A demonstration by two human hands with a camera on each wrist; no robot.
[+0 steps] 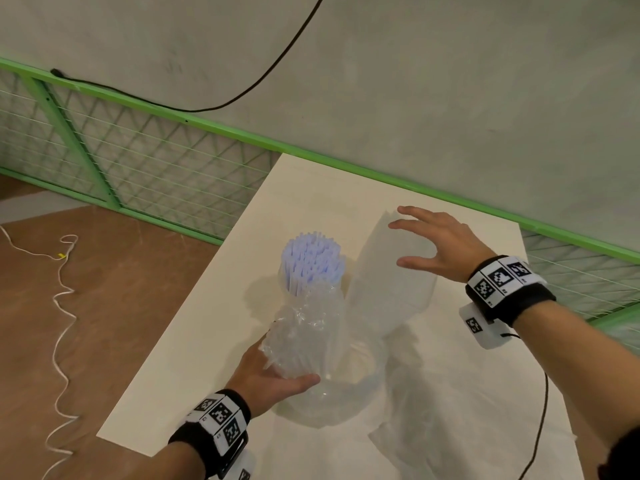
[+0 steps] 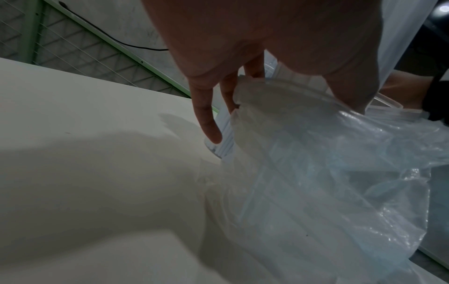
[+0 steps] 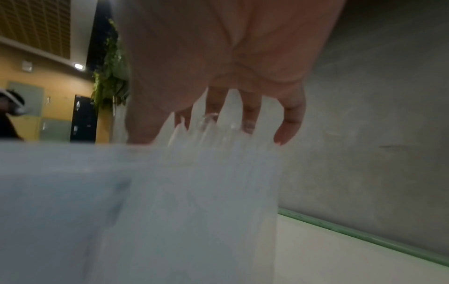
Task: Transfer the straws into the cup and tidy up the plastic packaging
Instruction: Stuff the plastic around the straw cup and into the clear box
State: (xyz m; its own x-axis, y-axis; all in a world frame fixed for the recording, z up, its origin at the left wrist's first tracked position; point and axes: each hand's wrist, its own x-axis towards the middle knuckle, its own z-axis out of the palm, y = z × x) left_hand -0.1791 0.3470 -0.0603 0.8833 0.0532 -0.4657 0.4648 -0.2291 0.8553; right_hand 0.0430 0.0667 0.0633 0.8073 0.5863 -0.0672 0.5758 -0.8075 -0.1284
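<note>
A bundle of white straws (image 1: pixel 311 261) with bluish tips stands tilted on the white table, its lower half wrapped in crumpled clear plastic (image 1: pixel 304 334). My left hand (image 1: pixel 277 370) grips this wrapped part, thumb in front, just above a clear cup (image 1: pixel 349 386). In the left wrist view my fingers (image 2: pixel 206 115) lie along the straws (image 2: pixel 224 138) beside the cup's rim (image 2: pixel 303 90) and the plastic (image 2: pixel 340 173). My right hand (image 1: pixel 415 244) is spread open, touching the top of a raised sheet of translucent white packaging (image 1: pixel 388 282). The right wrist view shows fingertips (image 3: pixel 289 132) at that sheet's (image 3: pixel 194 192) upper edge.
More loose clear plastic (image 1: pixel 433 410) lies on the table (image 1: pixel 207 341) to the right of the cup. A black cable (image 1: pixel 540 427) runs from my right wrist across the table. The green mesh fence (image 1: pixel 138 161) lines the wall; a white cord (image 1: pixel 59 323) lies on the floor.
</note>
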